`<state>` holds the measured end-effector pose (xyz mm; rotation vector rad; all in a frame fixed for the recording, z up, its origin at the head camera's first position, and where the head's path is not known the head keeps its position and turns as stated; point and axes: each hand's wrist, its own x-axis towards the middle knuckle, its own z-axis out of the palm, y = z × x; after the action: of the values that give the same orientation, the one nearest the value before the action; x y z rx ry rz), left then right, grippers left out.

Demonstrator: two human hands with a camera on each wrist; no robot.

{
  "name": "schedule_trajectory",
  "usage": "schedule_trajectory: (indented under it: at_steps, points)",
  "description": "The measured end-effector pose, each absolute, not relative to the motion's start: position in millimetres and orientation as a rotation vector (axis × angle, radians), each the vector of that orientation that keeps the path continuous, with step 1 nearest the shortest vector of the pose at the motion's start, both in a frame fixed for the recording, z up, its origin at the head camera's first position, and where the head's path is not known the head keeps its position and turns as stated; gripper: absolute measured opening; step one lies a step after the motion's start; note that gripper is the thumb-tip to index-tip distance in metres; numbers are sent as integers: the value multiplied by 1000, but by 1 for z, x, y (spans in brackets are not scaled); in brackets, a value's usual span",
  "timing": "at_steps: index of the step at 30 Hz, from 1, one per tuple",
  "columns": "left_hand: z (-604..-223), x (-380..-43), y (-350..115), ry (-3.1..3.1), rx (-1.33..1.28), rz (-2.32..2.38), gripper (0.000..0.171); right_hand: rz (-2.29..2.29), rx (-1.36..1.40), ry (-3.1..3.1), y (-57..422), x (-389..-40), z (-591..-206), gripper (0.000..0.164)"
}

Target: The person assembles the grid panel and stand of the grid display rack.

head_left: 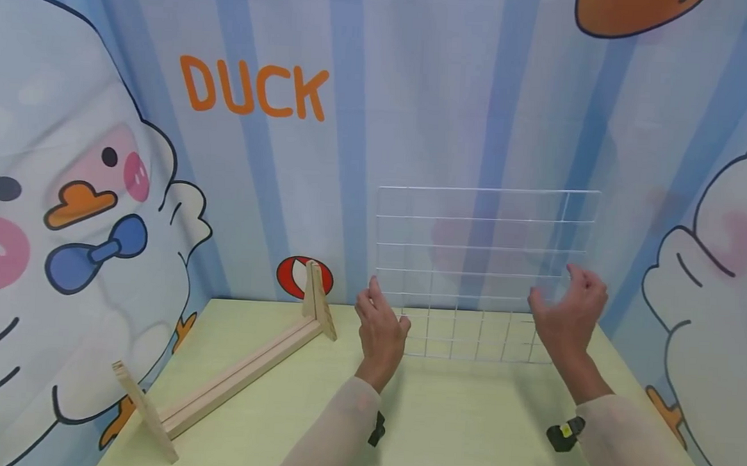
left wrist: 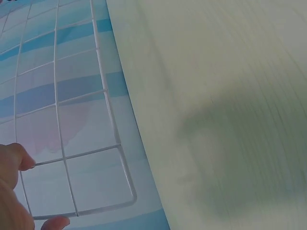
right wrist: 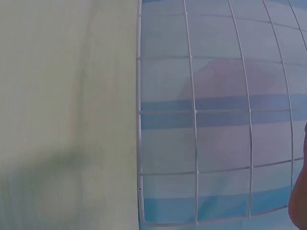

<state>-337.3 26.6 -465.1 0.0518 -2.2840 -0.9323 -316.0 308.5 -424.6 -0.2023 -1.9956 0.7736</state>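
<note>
A white wire grid panel [head_left: 488, 189] stands upright between my two hands, in front of the striped curtain. My left hand [head_left: 384, 331] holds its left side low down. The left wrist view shows that hand's fingers [left wrist: 14, 155] and thumb around the outer wires near a rounded corner of the grid [left wrist: 101, 69]. On the opposite side edge my right hand [head_left: 567, 314] grips the panel, thumb and fingers bent around it. Only a sliver of that hand [right wrist: 299, 201] enters the right wrist view, beside the grid wires [right wrist: 195, 143].
A wooden stand [head_left: 242, 377] with a long bar and two upright end pieces lies across the left of the pale yellow table [head_left: 465, 418]. Behind the table hangs a blue striped curtain [head_left: 417, 89] with duck pictures. A black wrist device [head_left: 565, 434] sits at the right sleeve.
</note>
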Motion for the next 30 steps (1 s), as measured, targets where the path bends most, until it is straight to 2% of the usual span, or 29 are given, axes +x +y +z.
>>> schedule_trajectory:
  at_steps: [6,13,21,30]
  points:
    - [-463,-338,27,-2287,73,-978,93,629,10,-1996,296,-316,-432,73]
    - [-460,-341,28,-2284,77,-961,92,543,120,-2034,276,-315,-433,79]
    - [-461,-339,30,-2294,74,-949,93,495,142,-2101,261,-317,-436,80]
    - [-462,-334,33,-2322,53,-923,91,523,24,-2212,249,-316,-434,79]
